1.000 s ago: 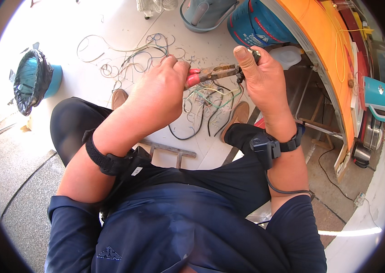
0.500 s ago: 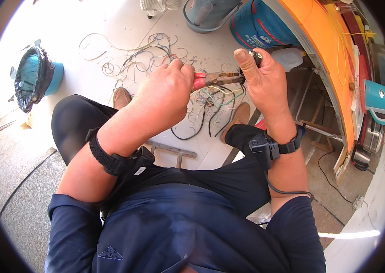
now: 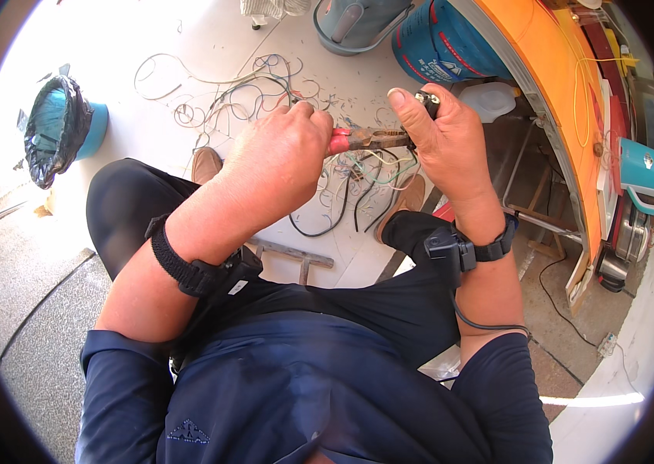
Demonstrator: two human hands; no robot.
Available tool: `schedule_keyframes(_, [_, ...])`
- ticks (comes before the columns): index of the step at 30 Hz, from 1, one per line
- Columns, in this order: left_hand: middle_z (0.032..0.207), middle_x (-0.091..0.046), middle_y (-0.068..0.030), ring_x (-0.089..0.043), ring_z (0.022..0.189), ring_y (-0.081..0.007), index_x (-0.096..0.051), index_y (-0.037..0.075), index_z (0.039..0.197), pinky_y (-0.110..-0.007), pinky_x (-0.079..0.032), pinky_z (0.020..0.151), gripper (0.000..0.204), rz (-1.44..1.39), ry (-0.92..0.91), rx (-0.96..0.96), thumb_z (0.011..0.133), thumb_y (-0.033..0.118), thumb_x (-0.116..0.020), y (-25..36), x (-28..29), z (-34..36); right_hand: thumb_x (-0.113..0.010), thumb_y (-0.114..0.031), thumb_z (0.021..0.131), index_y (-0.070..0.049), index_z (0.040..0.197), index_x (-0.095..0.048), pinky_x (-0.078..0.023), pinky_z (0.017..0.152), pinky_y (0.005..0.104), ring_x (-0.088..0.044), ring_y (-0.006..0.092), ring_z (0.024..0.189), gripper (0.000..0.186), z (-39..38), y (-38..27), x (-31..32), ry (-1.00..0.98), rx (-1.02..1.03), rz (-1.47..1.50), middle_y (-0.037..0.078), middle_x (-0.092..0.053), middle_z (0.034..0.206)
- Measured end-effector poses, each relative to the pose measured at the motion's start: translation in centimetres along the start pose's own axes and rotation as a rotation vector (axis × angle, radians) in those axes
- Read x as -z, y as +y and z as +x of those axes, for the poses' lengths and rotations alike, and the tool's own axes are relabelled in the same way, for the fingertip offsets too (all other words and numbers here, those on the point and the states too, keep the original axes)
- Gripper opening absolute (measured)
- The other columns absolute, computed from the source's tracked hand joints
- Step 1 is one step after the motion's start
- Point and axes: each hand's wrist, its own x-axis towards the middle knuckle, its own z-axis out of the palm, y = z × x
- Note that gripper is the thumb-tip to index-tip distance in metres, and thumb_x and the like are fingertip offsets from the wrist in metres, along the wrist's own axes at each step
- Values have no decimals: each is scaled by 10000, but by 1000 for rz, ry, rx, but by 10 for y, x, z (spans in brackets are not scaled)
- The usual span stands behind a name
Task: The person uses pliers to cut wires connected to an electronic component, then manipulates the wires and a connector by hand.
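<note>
Red-handled pliers [image 3: 369,139] are gripped by the handles in my left hand [image 3: 280,155]. Their rusty metal jaws reach across to the small black part [image 3: 426,102] held by my right hand [image 3: 447,139], its thumb up along it. Exactly what the jaws bite is hidden behind that thumb. Below and behind the pliers, a tangle of cut wires [image 3: 350,182], black, green and pale, lies on the white floor [image 3: 187,73] between my brown shoes [image 3: 207,162].
A lined bin [image 3: 83,127] stands at left. Blue buckets [image 3: 443,42] and a translucent container [image 3: 485,100] are at top. An orange board [image 3: 539,58] leans at right beside a teal appliance [image 3: 644,174]. A metal T-bar [image 3: 296,255] lies by my legs.
Both hands, still closed on the pliers and black part, have shifted slightly; my left hand moved a little right, and the pliers' jaws now sit further behind my right thumb.
</note>
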Motion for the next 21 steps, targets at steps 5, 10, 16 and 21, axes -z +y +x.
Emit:
schedule_keyframes(5, [885, -636, -185, -631, 832, -399, -586, 16, 959, -486, -502, 733, 155, -15, -33, 18, 815, -33, -559, 4, 2, -1, -697, -329, 951, -35, 805, -583, -319, 511, 242, -358, 35, 598, 348, 0, -2, 7, -42, -45, 200, -76, -450, 642])
schedule_keyframes(10, [872, -659, -186, -639, 816, -409, -598, 41, 970, -498, -494, 716, 158, -119, -115, 60, 831, -8, -541, 10, 2, -3, -675, -380, 950, -77, 785, -577, -303, 488, 229, -375, 39, 547, 359, -1, -5, 7, -19, -192, 482, -62, -442, 633])
schedule_keyframes(16, [820, -674, -168, -652, 800, -385, -610, 39, 939, -453, -500, 708, 140, -370, -235, 72, 835, -12, -532, 19, 6, -4, -555, -438, 985, -90, 735, -530, -275, 382, 237, -364, 82, 402, 429, -4, -3, 19, -184, -346, 722, -3, -427, 547])
schedule_keyframes(21, [762, -664, -96, -650, 754, -285, -619, 51, 892, -374, -508, 716, 129, -615, -347, 37, 829, -12, -525, 21, 4, -6, -573, -462, 954, -87, 705, -537, -293, 382, 220, -342, 63, 399, 452, -3, -4, 20, -301, -358, 1020, 17, -507, 603])
